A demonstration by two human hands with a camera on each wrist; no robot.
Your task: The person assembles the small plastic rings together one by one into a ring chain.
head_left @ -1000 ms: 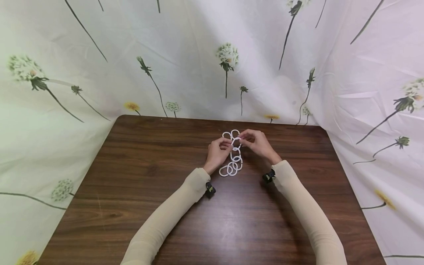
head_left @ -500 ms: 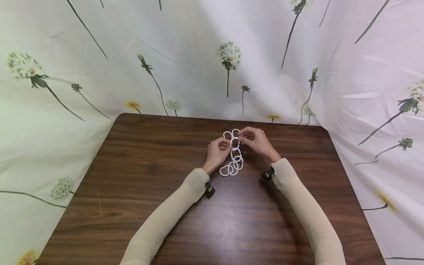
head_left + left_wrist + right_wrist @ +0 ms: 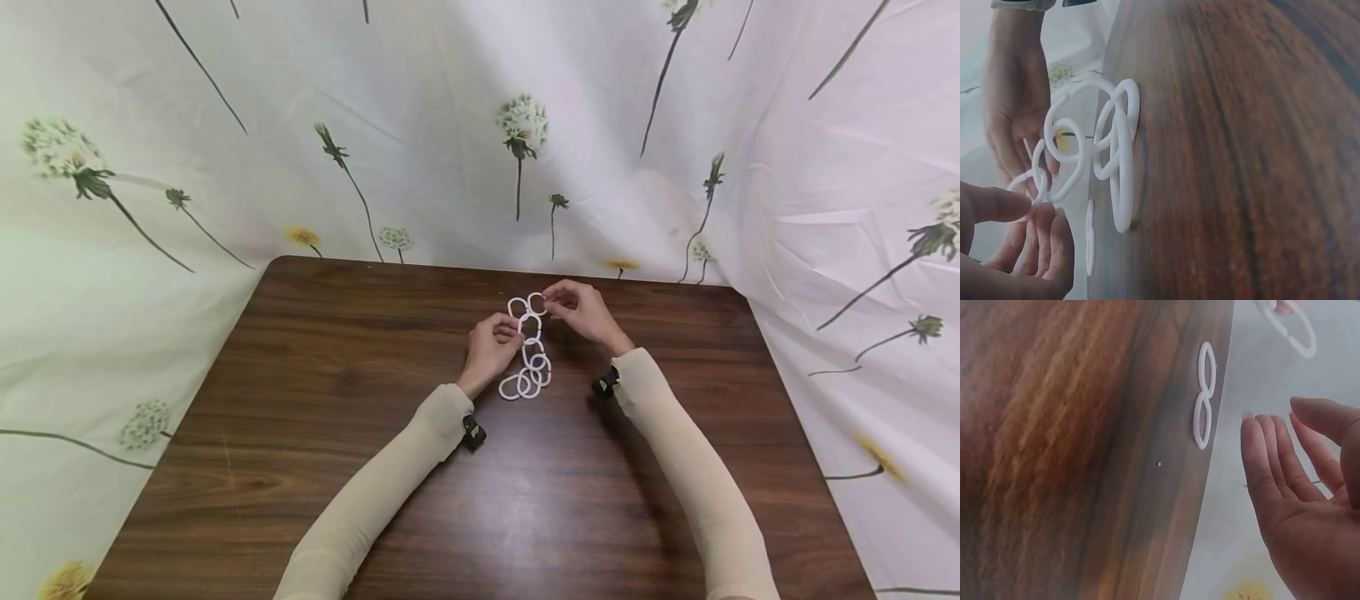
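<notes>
A chain of several white plastic links (image 3: 534, 363) runs toward the table's back edge. My left hand (image 3: 491, 350) pinches one link of it between thumb and fingers, and in the left wrist view this pinched link (image 3: 1040, 181) hangs together with others. My right hand (image 3: 588, 318) is beside the far links, its fingers bent loosely and holding nothing in the right wrist view. Two white links (image 3: 1204, 419) lie on the table there, apart from that hand (image 3: 1310, 481). Whether they join the chain, I cannot tell.
The brown wooden table (image 3: 360, 375) extends around both hands. Behind its back edge and along the sides hangs a pale cloth (image 3: 442, 167) printed with flowers. A dark wrist camera (image 3: 474, 432) sits on the left wrist, another (image 3: 605, 383) on the right.
My right hand has let go of the link it held near my left hand and has moved slightly up and away. My left hand has hardly moved.
</notes>
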